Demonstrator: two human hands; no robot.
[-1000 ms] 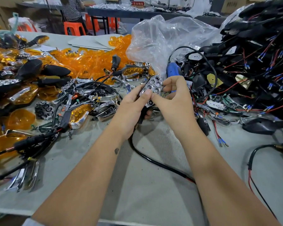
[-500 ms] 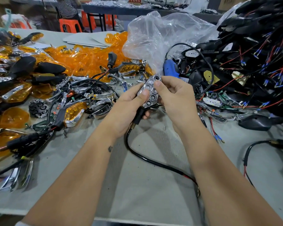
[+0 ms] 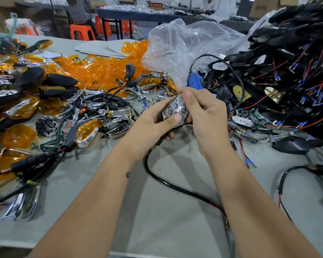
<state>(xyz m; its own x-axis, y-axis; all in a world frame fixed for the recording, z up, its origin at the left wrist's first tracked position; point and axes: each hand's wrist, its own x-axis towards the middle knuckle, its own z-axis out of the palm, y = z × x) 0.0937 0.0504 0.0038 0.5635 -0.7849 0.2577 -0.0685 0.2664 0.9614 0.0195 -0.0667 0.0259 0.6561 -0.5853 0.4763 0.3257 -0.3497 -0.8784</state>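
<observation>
Both hands grip the chrome lamp piece (image 3: 175,108) over the table (image 3: 166,231): left hand (image 3: 147,127) curls round its near end, right hand (image 3: 205,116) pinches its far tip. Its long axis runs near-left to far-right; its black cable (image 3: 175,187) trails nearward.

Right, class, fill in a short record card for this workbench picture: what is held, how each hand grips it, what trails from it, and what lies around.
held item: chrome reflector with honeycomb cells
left grip: left hand holds it from below, thumb on its face
right grip: right hand pinches its upper end
trailing: black cable runs down across the table
left side: heap of amber lenses and chrome parts
right side: wire harness pile, red and black
behind: clear plastic bag
</observation>
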